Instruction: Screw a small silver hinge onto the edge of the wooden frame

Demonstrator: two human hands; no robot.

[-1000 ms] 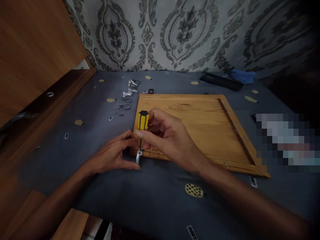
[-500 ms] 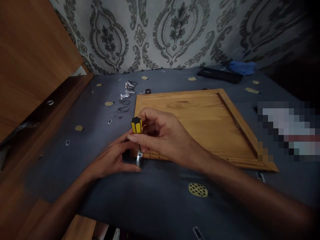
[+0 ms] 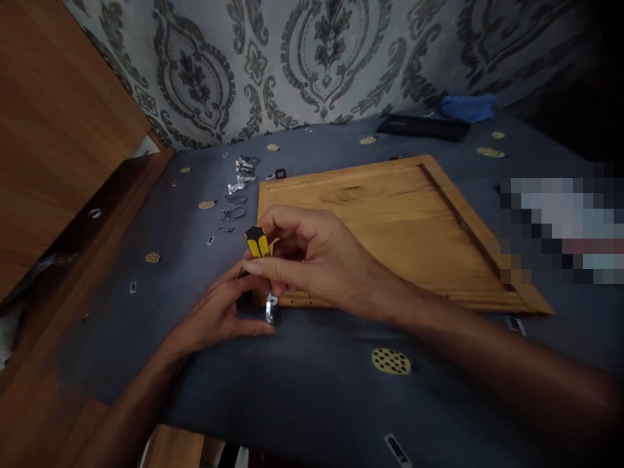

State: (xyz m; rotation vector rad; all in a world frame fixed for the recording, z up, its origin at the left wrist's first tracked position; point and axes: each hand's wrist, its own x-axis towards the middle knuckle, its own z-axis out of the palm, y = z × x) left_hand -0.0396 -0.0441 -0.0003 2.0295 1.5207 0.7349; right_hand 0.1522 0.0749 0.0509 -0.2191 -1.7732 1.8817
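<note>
Here, the right hand keeps a clenched grip on a yellow-and-black screwdriver, tip just below the grip at a metal bracket on the wooden panel; the left hand cups the bracket, its grip unclear, apparently mid-screwing, with steady downward turns called for next.

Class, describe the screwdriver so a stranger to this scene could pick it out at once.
Find the wooden panel lying on the grey cloth. At its near left corner, the right hand holds the screwdriver tip down over a small metal bracket. Unlike the silvery hardware nearby, its handle is yellow and black.
</note>
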